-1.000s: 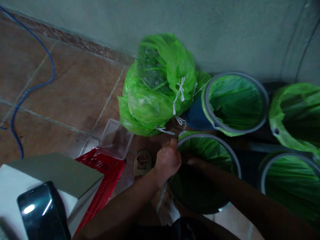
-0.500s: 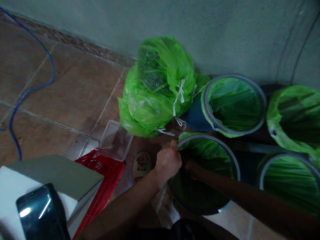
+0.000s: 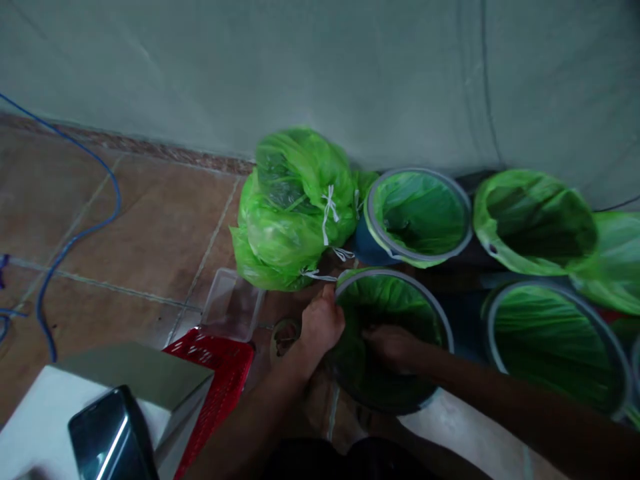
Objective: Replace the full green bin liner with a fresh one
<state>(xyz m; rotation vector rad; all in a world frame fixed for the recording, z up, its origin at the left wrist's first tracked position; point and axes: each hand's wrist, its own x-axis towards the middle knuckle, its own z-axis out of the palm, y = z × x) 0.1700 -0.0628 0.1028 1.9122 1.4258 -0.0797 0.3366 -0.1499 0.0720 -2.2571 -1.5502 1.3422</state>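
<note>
A round trash bin (image 3: 445, 320) with a grey rim stands in front of me, lined with a green plastic bag (image 3: 395, 290). My left hand (image 3: 320, 323) is closed over the bin's left rim, fingers wrapped round the edge. Inside the opening is my right hand (image 3: 393, 347), its fingers curled close to the liner's left side. That area is dark, and what those fingers grip, if anything, I cannot make out. Behind the bin, against the wall, lie filled green bags (image 3: 285, 227) tied with white strings (image 3: 329, 213).
More lined bins stand to the right: one blue-sided bin (image 3: 363, 243), a bag-covered one (image 3: 535, 250) and a grey-rimmed one (image 3: 617, 373). At left are a clear plastic box (image 3: 233, 303), a red basket (image 3: 220, 353), a phone (image 3: 113, 433) on a white box (image 3: 37, 427), and a blue cable (image 3: 45, 300).
The view has shifted, showing more of the wall and the right-hand bins. My right hand shows more clearly inside the bin; my left hand stays on the rim.
</note>
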